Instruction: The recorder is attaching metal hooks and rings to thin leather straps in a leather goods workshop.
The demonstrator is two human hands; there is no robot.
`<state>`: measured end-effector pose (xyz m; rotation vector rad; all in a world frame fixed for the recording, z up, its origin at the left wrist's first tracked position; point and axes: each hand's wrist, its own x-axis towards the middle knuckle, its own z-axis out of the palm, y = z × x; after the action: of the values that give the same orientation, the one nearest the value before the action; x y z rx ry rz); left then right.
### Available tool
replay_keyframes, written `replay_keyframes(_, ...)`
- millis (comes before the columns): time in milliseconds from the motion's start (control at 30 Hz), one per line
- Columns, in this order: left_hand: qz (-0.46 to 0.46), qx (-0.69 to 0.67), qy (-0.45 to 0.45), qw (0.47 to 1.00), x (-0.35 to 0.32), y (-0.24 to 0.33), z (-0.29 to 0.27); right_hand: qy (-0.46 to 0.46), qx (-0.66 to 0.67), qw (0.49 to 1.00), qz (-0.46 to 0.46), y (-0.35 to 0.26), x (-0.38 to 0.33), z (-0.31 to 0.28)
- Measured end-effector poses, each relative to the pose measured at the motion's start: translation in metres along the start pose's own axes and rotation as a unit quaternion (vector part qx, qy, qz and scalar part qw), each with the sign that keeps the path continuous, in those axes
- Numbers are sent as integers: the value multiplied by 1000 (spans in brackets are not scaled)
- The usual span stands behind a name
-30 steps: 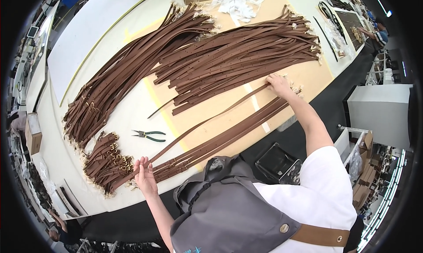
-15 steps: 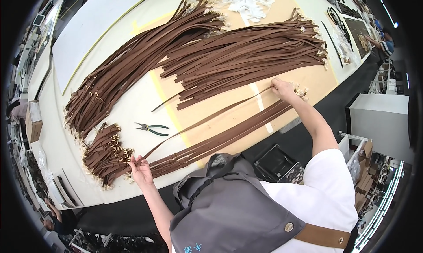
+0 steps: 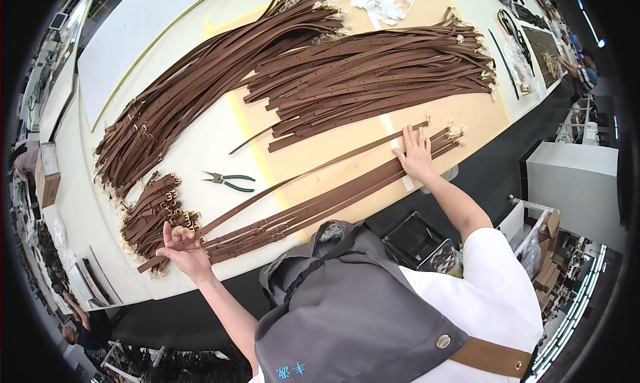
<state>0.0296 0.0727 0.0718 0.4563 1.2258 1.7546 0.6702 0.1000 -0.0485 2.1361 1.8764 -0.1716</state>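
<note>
A long brown leather strap [image 3: 327,162] lies slantwise between my hands, a gold-coloured fitting at its right end. Its left end passes through my left hand [image 3: 185,253], pinched by the thumb and some fingers, and sticks out to the left. My right hand [image 3: 415,155] lies with fingers stretched out on the strap near the fitting. Closer to me are several similar straps [image 3: 347,195], side by side, with small wrapped fittings at their right ends. Beside my left hand is a heap of short straps [image 3: 148,216] with gold buckles.
Two large bundles of brown straps, one on the left [image 3: 200,76] and one on the right [image 3: 373,76], cover the far table. Green-handled pliers [image 3: 230,181] lie mid-table. A black bin [image 3: 417,240] stands below the near edge. Other people work farther off.
My left hand has moved left and down along the strap, whose end now shows past it. The right hand has let go of the right end and flattened onto the strap.
</note>
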Motion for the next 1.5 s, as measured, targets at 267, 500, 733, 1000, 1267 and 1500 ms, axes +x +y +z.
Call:
replay_keyframes(267,-43,-216,59,974,9,6,-19,-21,85,996,-30,-88,-21,-2)
replay_keyframes(500,-16,-225,122,967,5,3,-34,-23,163,971,-172,-230,-76,-1)
replay_keyframes(733,14,-289,-7,957,1,3,-51,-16,141,932,-334,-311,-93,7)
replay_keyframes(1000,125,-271,137,945,3,40,-73,-57,121,938,-319,-325,-98,0)
replay_keyframes(1267,143,-156,99,972,-28,62,-115,-82,185,949,-241,-370,-110,-28)
replay_keyframes(1500,113,-66,125,983,-67,44,-88,-345,496,652,-458,-535,-174,-166)
